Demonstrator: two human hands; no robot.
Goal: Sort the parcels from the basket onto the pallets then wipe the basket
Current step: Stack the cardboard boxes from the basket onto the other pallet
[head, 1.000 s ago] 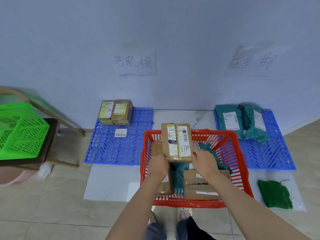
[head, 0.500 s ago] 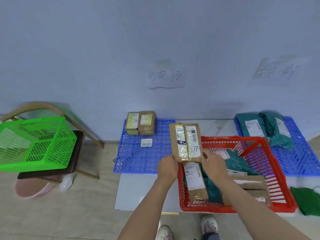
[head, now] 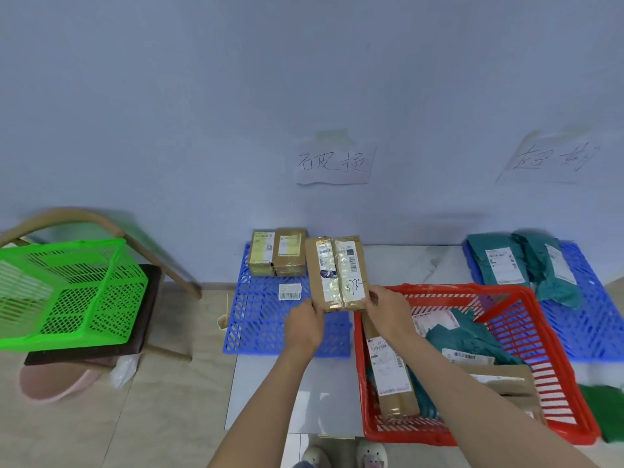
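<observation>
- Head view: brown cardboard parcel (head: 337, 272) held upright above the near edge of the left blue pallet (head: 260, 319), gripped at its lower corners by both hands.
- Left hand (head: 304, 327) curled round the lower left corner; right hand (head: 390, 310) pinching the lower right corner, thumb on the front face.
- Front of the parcel crossed by glossy clear tape over two white printed labels, with "8732" handwritten in black near the bottom right.
- Just right of the hands, on the floor: red basket (head: 560, 410) holding another labelled brown box, teal mailer bags and a flat cardboard piece.
- Already on the left blue pallet: two small brown boxes (head: 278, 251) side by side against the wall, plus a loose white barcode label (head: 289, 292).
- On the right blue pallet (head: 587, 325): two teal parcels (head: 526, 268) with white labels.
- Pinned to the pale blue wall: a handwritten paper sign (head: 336, 160) above each pallet.
- Beige tiled floor, with a pale sheet under the basket and pallets.
- Far left: green basket (head: 67, 292) tilted on a dark chair seat, pink basin (head: 54, 383) below it.
- Dark green cloth (head: 604, 413) at the right edge, beside the red basket.
</observation>
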